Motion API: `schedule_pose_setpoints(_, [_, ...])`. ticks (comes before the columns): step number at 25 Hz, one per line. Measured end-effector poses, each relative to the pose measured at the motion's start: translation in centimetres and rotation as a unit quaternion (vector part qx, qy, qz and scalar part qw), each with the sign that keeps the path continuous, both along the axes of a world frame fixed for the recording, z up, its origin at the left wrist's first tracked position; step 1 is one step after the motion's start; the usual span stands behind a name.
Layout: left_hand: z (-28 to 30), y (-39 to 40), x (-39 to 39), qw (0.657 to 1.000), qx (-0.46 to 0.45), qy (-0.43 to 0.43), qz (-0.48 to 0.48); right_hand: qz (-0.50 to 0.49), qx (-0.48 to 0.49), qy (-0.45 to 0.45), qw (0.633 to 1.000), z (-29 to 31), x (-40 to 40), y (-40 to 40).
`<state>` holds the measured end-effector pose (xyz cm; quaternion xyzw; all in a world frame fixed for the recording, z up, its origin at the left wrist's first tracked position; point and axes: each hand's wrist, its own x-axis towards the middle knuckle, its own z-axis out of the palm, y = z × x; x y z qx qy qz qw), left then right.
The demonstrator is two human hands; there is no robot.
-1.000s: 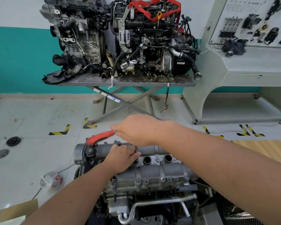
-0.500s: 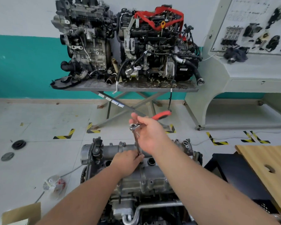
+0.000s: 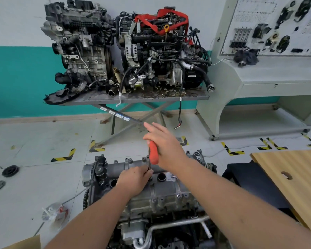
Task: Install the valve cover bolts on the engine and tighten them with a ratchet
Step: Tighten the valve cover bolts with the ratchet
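A grey engine with its valve cover (image 3: 162, 191) stands in front of me, with several bolts (image 3: 179, 195) seated along the cover's edges. My right hand (image 3: 164, 146) grips the red handle of a ratchet (image 3: 153, 153) above the cover. The tool's dark shaft runs down from the handle to the cover's top. My left hand (image 3: 135, 180) rests on the cover and pinches the lower end of that shaft with its fingertips. The socket and the bolt beneath it are hidden by my left fingers.
Two more engines (image 3: 126, 51) sit on a scissor-leg metal table (image 3: 133, 99) against the teal wall. A grey parts display bench (image 3: 258, 72) stands at the right. A wooden board (image 3: 294, 177) lies near my right arm. A plastic bag (image 3: 52, 212) and black discs (image 3: 10, 170) lie on the floor.
The red handle swung from the left across to the right and now points toward me, more upright. My left hand stayed on the shaft's lower end. The camera moved closer.
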<state>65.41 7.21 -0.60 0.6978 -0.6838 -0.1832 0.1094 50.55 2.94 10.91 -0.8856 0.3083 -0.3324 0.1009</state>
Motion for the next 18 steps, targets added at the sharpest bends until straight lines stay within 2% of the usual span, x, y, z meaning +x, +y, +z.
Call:
schedule_pose_setpoints(3, [0.1,0.2,0.0,1.0,-0.001,0.014,0.004,0.056,-0.056,0.145,0.986,2.0,0.5,-0.7])
schedule_pose_setpoints(7, [0.5,0.2,0.0,0.999,0.007,0.035,0.006,0.066,-0.163,0.323,0.93,4.0,1.4,-1.1])
schedule_pose_setpoints(8, [0.5,0.2,0.0,0.999,0.006,0.033,0.002,0.059,-0.157,0.358,0.918,4.4,1.8,-1.1])
schedule_pose_setpoints(10, [0.4,0.3,0.1,1.0,0.001,0.027,-0.008,0.048,-0.077,0.386,0.918,5.3,2.9,-1.0])
schedule_pose_setpoints(13, [0.5,0.3,0.1,1.0,-0.007,0.015,-0.023,0.01,0.117,0.311,0.943,6.1,4.2,-1.1])
schedule_pose_setpoints(14, [0.5,0.3,0.1,1.0,-0.008,0.015,-0.025,-0.011,0.207,0.257,0.944,6.0,4.3,-1.1])
schedule_pose_setpoints(15, [0.6,0.3,0.1,0.999,-0.008,0.016,-0.026,-0.027,0.321,0.177,0.93,5.8,4.2,-0.9])
schedule_pose_setpoints(16, [0.6,0.4,0.1,1.0,-0.009,0.015,-0.026,-0.035,0.443,0.072,0.893,5.6,4.2,-0.5])
schedule_pose_setpoints(18, [0.4,0.4,0.2,1.0,-0.009,0.017,-0.021,-0.035,0.621,-0.172,0.764,4.7,4.2,0.6])
